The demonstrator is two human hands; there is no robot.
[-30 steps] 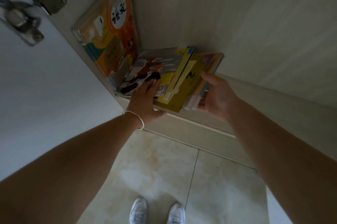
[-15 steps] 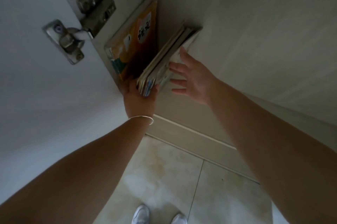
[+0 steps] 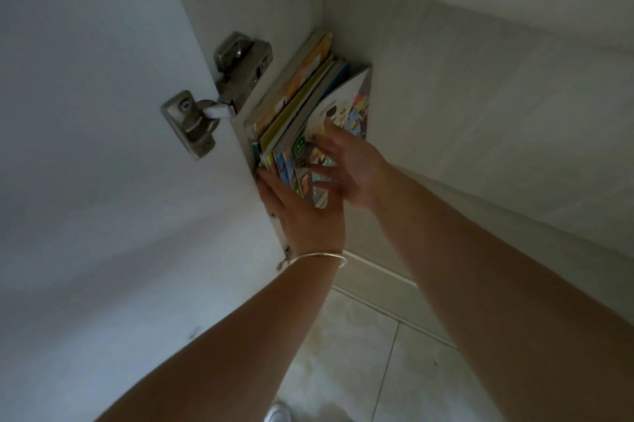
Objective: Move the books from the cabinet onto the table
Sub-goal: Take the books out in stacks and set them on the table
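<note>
One open cabinet door (image 3: 85,147) fills the view left of the books (image 3: 302,112), its metal hinge (image 3: 219,92) just beside them. The books stand upright inside the cabinet (image 3: 446,78), leaning against its side wall next to the hinge. The left hand (image 3: 302,212) grips their lower edge from beneath, fingers curled under. The right hand (image 3: 350,164) presses flat on the outermost cover, fingers straight and spread. A thin bracelet (image 3: 319,258) circles the left wrist below the books.
</note>
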